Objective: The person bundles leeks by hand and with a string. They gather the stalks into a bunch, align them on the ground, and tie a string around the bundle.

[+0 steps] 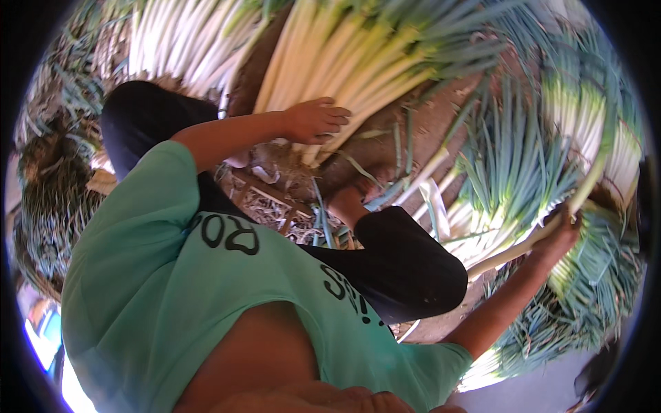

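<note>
In front of me lies a big pile of long green onions, white stalks toward me and green tops to the upper right. My left hand rests on or just over their white ends, its fingers slightly bent and apart. Out to the right, my right hand is closed around a single long green onion. Its white end points back toward my knee, and its green part rises past the hand to the upper right. Whether my left palm presses on the stalks cannot be seen.
Another row of green onions lies at the far left, and tied-looking bunches cover the right side. Root ends and leaves heap up at the left. My bent knee in dark trousers sits between the piles. Dry scraps litter the ground.
</note>
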### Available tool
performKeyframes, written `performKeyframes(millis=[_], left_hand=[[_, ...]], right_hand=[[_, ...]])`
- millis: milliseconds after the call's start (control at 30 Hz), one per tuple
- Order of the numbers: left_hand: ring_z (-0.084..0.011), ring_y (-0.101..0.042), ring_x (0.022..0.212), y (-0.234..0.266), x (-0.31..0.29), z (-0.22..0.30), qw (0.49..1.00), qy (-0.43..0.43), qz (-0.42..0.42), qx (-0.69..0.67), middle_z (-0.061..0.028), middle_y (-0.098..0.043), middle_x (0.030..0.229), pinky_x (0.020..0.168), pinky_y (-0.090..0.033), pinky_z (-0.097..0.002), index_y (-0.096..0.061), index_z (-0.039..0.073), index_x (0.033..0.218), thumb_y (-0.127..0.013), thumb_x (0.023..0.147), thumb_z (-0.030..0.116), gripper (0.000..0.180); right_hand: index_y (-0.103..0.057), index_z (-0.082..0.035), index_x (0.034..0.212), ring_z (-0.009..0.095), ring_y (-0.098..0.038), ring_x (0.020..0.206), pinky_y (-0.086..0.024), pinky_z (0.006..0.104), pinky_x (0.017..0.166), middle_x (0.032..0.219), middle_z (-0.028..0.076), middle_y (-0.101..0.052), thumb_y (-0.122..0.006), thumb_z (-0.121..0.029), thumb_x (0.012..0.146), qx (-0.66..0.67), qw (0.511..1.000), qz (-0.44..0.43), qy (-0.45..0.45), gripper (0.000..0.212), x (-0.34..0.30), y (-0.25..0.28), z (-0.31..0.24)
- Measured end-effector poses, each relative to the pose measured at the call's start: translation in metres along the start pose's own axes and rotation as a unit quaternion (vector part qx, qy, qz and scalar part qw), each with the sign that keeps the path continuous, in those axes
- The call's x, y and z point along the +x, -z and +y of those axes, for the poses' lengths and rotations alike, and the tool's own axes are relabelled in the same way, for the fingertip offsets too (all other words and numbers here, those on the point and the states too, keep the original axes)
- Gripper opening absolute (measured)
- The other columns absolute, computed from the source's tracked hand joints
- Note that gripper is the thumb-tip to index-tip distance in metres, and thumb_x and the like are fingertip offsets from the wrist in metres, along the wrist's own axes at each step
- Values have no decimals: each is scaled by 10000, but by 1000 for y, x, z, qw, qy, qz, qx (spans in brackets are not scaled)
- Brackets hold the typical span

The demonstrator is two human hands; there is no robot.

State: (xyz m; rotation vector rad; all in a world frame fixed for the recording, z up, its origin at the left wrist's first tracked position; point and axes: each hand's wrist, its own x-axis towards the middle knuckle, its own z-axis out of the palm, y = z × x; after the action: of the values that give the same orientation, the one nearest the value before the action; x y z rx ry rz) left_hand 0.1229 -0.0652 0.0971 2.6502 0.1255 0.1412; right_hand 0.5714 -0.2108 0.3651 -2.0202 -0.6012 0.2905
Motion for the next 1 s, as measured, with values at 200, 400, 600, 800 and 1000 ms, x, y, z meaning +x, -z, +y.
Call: performKeyframes(millis=[200, 400, 600, 800, 1000], left_hand=[[-218, -331, 1303, -5, -3, -3, 1000, -11, 28, -8, -76, -509, 1253, 1023, -269, -488, -590, 67, 977, -564, 836, 220, 209], [-199, -318, 1313, -3, -4, -2, 999, 4, 26, -37, -67, -490, 1285, 1037, -260, -472, -603, 70, 982, -563, 831, 244, 234], [-200, -341, 1287, -3, -5, -2, 1000, 9, 15, -2, -58, -508, 1240, 1024, -280, -461, -602, 73, 960, -571, 820, 245, 224], [-210, -356, 1276, -4, -3, -3, 999, -3, 40, 6, -63, -514, 1223, 1005, -306, -458, -596, 68, 939, -603, 786, 222, 218], [-278, -401, 1243, -16, -7, 10, 999, -27, 26, -9, -111, -501, 1217, 974, -336, -461, -581, 54, 947, -637, 741, 226, 275]], right_hand=[[-521, -57, 1035, 169, -541, 730, -454, 296, 639, 861, 84, -584, -535, -254, 892, 309, 933, -178, -52, 244, 33, -148, -29], [-464, -58, 1080, 251, -524, 741, -469, 407, 687, 877, 119, -537, -455, -270, 934, 433, 804, -286, -289, 257, -60, -311, 108], [-376, -11, 1206, 296, -592, 796, -521, 445, 731, 955, 170, -546, -379, -266, 972, 328, 825, -364, -282, 346, -132, -338, 144], [-488, 88, 1133, 351, -577, 953, -463, 404, 829, 1044, 257, -579, -411, -287, 945, 17, 922, -342, -183, 426, -124, -349, 120], [-537, 79, 1071, 406, -553, 957, -431, 451, 826, 1044, 290, -571, -370, -344, 940, -187, 905, -370, -90, 473, -102, -377, 178]])
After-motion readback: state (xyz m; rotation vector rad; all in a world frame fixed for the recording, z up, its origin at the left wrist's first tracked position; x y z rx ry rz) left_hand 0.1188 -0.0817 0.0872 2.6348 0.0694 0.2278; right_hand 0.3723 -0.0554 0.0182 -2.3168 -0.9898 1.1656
